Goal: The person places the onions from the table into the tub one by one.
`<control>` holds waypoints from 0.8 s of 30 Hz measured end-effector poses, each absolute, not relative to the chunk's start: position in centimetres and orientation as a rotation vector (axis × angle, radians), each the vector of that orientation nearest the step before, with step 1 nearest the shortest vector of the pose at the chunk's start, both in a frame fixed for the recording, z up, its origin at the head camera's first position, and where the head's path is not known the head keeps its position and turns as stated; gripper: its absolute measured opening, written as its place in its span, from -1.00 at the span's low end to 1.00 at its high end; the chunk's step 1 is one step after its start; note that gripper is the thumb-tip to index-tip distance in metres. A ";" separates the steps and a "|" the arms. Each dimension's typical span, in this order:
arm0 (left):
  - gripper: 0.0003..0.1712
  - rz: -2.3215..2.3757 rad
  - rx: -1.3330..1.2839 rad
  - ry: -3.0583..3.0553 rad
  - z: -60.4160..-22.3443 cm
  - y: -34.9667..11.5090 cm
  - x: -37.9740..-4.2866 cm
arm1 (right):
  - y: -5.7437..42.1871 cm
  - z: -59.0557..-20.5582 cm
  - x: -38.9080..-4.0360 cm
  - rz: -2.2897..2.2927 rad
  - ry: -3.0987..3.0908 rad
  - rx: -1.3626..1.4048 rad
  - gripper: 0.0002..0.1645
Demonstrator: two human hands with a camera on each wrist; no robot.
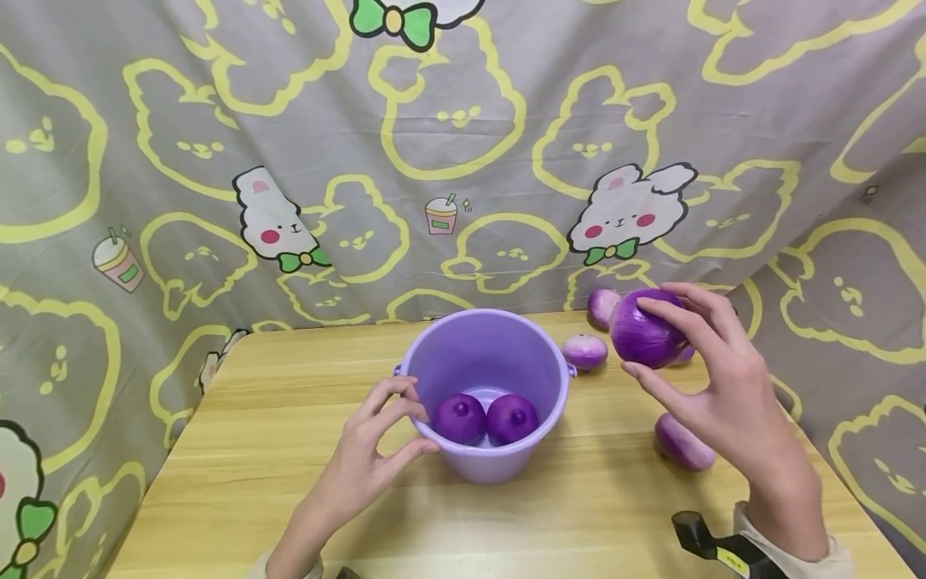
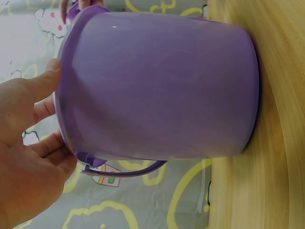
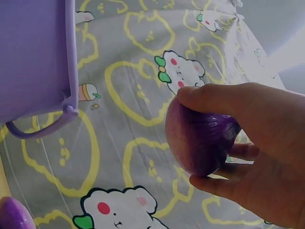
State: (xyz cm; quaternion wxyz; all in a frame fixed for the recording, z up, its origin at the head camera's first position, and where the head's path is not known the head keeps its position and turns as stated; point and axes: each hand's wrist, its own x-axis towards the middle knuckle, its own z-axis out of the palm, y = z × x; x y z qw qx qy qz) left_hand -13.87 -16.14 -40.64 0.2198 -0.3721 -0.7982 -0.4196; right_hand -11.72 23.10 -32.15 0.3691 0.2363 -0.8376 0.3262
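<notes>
A light purple bucket stands upright on the wooden table. Two purple onions lie side by side at the bottom of it. My left hand holds the bucket's rim at its left side, thumb and fingers at the edge. Raised above the table to the right of the bucket, my right hand grips another purple onion between thumb and fingers. The right wrist view shows this onion apart from the bucket. In the left wrist view the bucket's thin handle hangs down along its side.
More onions lie on the table right of the bucket: one near its rim, one farther back, one below the right hand, and one partly hidden behind the held onion. A patterned curtain hangs behind the table.
</notes>
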 end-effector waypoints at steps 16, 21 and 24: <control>-0.70 -1.169 -1.043 -2.184 -40.6 -16.0 -14.0 | 22.2 -32.5 -11.8 0.802 -2.185 0.613 -0.23; -0.70 -1.162 -1.038 -2.197 -40.8 -16.1 -14.0 | 21.1 -32.5 -11.8 0.847 -2.157 0.680 -0.20; -0.70 -1.160 -1.030 -2.200 -40.9 -16.1 -13.9 | 20.5 -32.6 -12.0 0.875 -2.150 0.737 -0.25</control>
